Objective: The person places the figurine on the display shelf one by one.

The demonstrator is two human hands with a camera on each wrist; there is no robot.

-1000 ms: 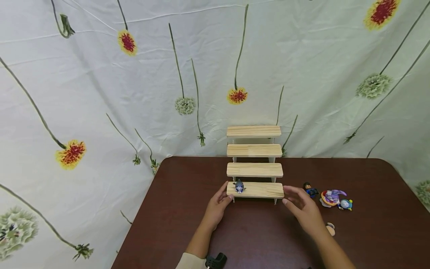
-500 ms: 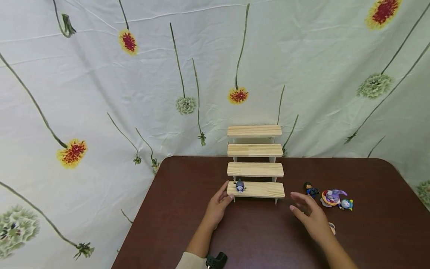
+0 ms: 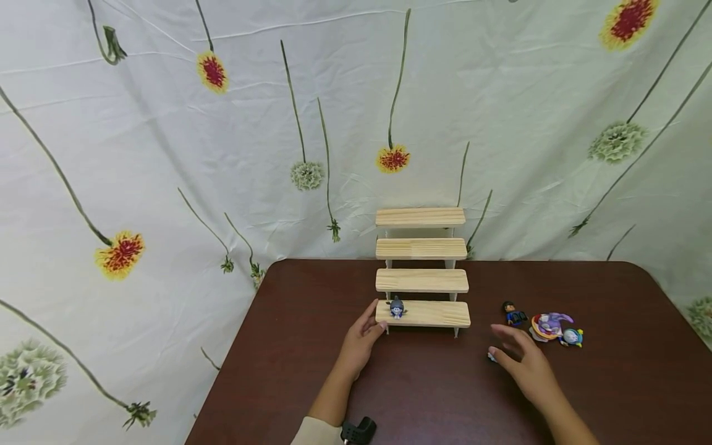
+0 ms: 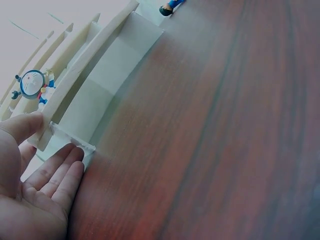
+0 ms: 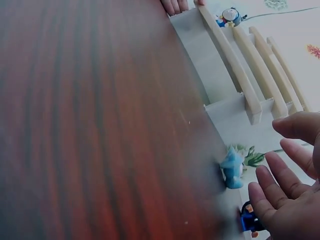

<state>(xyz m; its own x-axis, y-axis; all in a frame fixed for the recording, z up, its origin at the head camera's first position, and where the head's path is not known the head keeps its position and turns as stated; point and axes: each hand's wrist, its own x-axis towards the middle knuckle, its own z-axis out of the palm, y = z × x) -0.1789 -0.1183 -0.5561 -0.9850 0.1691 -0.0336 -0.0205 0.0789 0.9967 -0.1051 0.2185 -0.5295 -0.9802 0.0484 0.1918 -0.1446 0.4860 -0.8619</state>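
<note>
A wooden step rack (image 3: 421, 281) with light plank shelves stands at the back of the table. My left hand (image 3: 358, 346) holds the left end of its lowest plank, thumb at the front corner, other fingers loosely extended in the left wrist view (image 4: 45, 185). Beside that hand, a small dark-haired figurine (image 3: 397, 308) stands on the lowest plank. To the right of the rack, my right hand (image 3: 528, 364) hovers with relaxed, spread fingers and nothing between them. A small light-blue toy (image 5: 232, 169) is near its fingers; only a bit shows past the thumb in the head view.
Right of the rack lie a black-haired figurine in blue (image 3: 514, 314), a purple toy on a round base (image 3: 549, 326) and a blue-and-yellow toy (image 3: 572, 337). A white cloth printed with flowers (image 3: 250, 123) hangs behind the dark brown table (image 3: 434, 395).
My right hand has left the rack's right end, moving right and toward me. It now covers the small beige toy and uncovers part of the light-blue one. My left hand stays put.
</note>
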